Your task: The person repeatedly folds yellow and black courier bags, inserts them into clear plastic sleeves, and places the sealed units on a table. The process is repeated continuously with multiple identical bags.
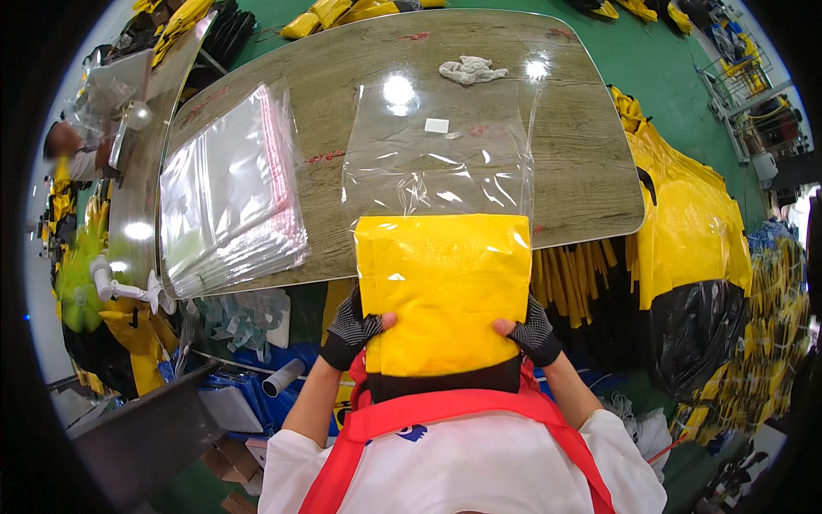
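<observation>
A folded yellow sheet-like article with a black lower part is held flat in front of my chest. My left hand, in a dark dotted fingerless glove, grips its left edge, the thumb on top. On the opposite edge my right hand, gloved the same way, holds it likewise; the fingers of both hands are mostly hidden underneath. A clear plastic bag lies on the table, its near end meeting the article's far edge. How far the article sits inside it I cannot tell. A small white label is on the bag.
The wood-patterned table bears a stack of clear bags at left and a crumpled white cloth at the back. Yellow-and-black goods hang at its right edge. A white fan stands left; another person is beyond.
</observation>
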Motion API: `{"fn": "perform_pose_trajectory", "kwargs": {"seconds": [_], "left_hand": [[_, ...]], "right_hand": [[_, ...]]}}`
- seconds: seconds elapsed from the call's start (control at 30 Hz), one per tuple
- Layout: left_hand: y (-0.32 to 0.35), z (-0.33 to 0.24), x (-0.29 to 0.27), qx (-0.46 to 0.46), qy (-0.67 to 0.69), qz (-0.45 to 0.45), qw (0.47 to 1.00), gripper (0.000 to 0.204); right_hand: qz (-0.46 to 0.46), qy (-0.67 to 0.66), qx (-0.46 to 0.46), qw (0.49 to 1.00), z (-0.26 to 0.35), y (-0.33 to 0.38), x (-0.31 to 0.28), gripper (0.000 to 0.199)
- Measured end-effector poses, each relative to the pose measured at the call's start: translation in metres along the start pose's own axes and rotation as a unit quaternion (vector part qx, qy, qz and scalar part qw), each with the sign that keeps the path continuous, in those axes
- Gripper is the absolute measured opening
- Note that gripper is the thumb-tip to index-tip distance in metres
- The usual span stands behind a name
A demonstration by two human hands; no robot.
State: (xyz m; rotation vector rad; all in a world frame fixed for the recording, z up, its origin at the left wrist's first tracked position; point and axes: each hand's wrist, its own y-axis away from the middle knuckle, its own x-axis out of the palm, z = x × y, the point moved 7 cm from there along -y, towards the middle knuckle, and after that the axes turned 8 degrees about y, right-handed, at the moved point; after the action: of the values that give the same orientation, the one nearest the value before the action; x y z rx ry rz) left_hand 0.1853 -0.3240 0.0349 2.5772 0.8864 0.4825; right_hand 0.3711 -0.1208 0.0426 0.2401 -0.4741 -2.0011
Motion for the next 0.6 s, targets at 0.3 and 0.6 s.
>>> {"fn": "perform_pose_trajectory", "kwargs": {"seconds": [0.3,0.6], "left_hand": [[-0.056,-0.021,-0.039,-0.014,0.141,0.003,0.990,0.043],[0.024,0.018,0.001,-0.013,0.120,0.032,0.992,0.068]], "right_hand": [[-0.037,-0.144,0.017,0.989,-0.002,-0.053,-0.027,0.031],[0.096,-0.022,0.017,0.995,-0.031,0.040,0.014,0.069]]}}
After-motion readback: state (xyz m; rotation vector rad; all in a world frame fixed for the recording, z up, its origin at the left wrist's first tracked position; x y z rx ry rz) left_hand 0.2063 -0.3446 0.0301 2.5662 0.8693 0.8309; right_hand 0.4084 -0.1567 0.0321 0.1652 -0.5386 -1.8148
